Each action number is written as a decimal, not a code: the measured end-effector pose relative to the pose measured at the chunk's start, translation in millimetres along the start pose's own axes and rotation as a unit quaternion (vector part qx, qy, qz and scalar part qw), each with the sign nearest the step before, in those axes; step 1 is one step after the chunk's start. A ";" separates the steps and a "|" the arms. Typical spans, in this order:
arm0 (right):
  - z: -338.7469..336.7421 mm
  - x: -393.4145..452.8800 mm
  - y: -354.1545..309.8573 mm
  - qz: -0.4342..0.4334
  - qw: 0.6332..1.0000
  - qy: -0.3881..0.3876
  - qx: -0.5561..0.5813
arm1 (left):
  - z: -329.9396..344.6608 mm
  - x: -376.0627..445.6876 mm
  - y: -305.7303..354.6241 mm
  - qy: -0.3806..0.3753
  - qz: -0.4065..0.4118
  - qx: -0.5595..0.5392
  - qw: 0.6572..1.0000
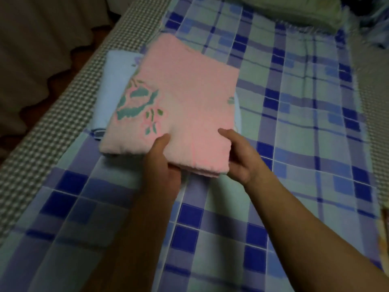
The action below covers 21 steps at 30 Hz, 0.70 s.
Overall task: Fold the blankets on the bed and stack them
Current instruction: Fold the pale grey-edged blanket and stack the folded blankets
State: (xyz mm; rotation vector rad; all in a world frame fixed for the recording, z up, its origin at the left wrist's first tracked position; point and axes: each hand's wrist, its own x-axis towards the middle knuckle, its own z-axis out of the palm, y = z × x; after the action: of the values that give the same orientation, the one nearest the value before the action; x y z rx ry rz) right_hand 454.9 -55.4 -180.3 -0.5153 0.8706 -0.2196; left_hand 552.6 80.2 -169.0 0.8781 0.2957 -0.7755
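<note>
The bed [273,123] ran away from the camera under a blue, lilac and pale green checked sheet [221,228]. Its left edge, covered in a small brown-and-white gingham cloth [63,114], slanted from lower left to upper middle, with dark floor beyond it. Near the head of the bed lay a green pillow [284,11]. The near stretch of sheet in front of the stack was open, and so was the wide band to the right of it.

A folded pink blanket [189,98], with a teal and green flower woven near its left side, lay on top of a folded light blue blanket [114,85] close to the bed's left edge. The pink one sat skewed, so the blue one showed along the left and as a thin sliver on the right. No brand, label or writing could be read on either.

The left hand [162,163] held the pink blanket at its near edge, thumb on top and the fingers tucked out of sight below. The right hand [240,152] gripped the near right corner, its thumb lying across the top surface and its fingers curled around the folded layers at the side. Both forearms were bare.
</note>
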 end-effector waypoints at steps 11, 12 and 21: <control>-11.0 -124.4 -2.5 0.051 0.991 0.043 0.114 | -27.0 -255.3 94.5 -0.017 -0.096 0.175 0.980; -23.7 -142.3 -3.8 0.034 0.990 0.057 0.123 | -23.6 -268.4 92.5 0.007 -0.092 0.171 0.981; -143.7 -346.3 -125.9 -0.248 0.948 0.080 0.183 | 104.6 -285.8 23.3 -0.081 -0.102 0.272 0.953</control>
State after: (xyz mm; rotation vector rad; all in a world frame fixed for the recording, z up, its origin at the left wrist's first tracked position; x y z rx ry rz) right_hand 127.6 -78.1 40.6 -0.3612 0.8210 -0.8784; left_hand 363.0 146.4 60.8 1.3052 0.0210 -1.1444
